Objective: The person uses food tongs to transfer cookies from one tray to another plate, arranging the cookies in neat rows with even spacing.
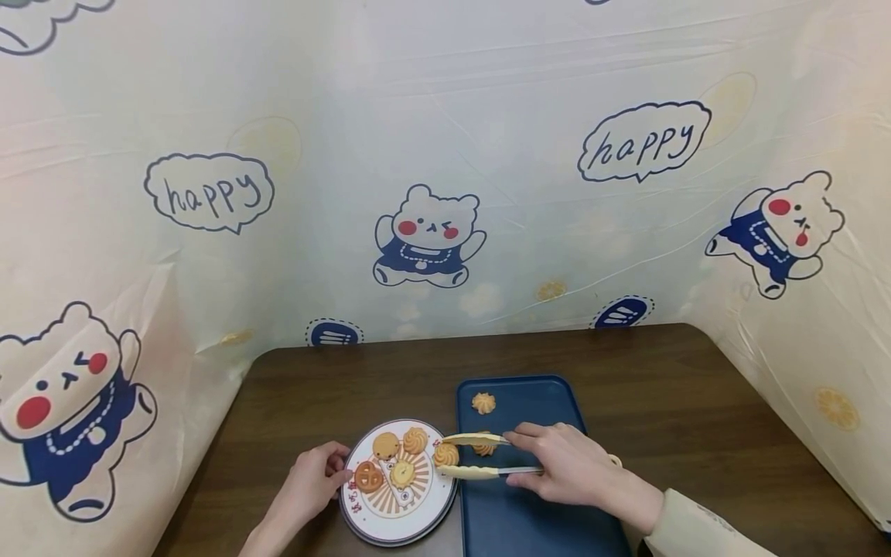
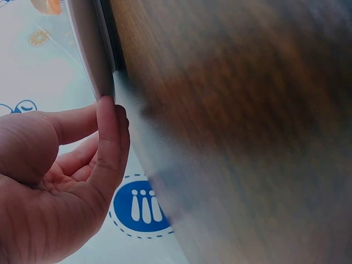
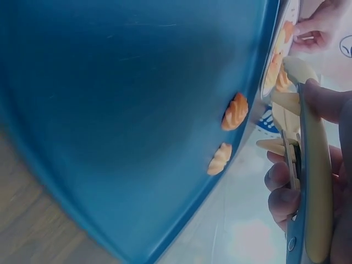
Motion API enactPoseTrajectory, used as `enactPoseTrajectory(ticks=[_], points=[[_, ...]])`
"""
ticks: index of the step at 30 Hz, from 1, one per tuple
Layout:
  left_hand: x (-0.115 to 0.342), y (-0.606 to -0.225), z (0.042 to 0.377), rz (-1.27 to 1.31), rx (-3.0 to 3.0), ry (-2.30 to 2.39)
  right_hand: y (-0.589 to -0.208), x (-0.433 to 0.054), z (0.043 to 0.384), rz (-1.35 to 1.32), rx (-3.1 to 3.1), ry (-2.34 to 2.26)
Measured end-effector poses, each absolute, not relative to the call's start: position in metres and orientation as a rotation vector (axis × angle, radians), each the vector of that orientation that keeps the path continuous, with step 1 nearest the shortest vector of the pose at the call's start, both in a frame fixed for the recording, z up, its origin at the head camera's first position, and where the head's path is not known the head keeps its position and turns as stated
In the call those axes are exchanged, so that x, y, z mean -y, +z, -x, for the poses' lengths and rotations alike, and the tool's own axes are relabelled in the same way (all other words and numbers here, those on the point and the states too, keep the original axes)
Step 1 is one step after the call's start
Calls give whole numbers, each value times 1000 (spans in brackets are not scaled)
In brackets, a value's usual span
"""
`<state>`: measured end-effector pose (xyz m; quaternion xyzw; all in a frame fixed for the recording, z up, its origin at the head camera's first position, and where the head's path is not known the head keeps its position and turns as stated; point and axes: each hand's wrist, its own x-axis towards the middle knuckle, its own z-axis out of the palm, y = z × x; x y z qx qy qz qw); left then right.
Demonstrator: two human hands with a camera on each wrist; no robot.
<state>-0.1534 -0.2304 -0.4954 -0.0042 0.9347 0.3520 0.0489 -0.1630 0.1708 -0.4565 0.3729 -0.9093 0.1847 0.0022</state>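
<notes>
At the left rim of a white patterned plate (image 1: 440, 499), my left hand (image 1: 315, 481) pinches the edge between thumb and fingers; the left wrist view shows this rim (image 2: 91, 55) close up. Several cookies lie on the plate, among them a pretzel-shaped cookie (image 1: 369, 477) and a round one (image 1: 386, 445). My right hand (image 1: 567, 468) grips cream-coloured tongs (image 1: 480, 472) with metal arms. Their tips stand on either side of a swirled cookie (image 1: 445, 454) at the plate's right edge; whether both tips touch it I cannot tell.
Right of the plate lies a blue tray (image 1: 536, 522) bearing a star-shaped cookie (image 1: 483, 403) and another cookie (image 3: 235, 111), partly behind the tongs in the head view. The brown table (image 1: 661, 402) meets a printed curtain (image 1: 529, 232) at the back and sides.
</notes>
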Motion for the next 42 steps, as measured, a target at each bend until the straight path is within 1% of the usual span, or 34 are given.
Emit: enactPoseTrajectory(ticks=[15, 32, 42], points=[[230, -494, 154, 15, -2841, 1078, -457, -149, 169, -1255, 2832, 402], [229, -494, 152, 24, -2832, 1080, -444, -136, 168, -1231, 2897, 252], [229, -492, 152, 15, -2829, 1096, -440, -138, 163, -1215, 2917, 280]])
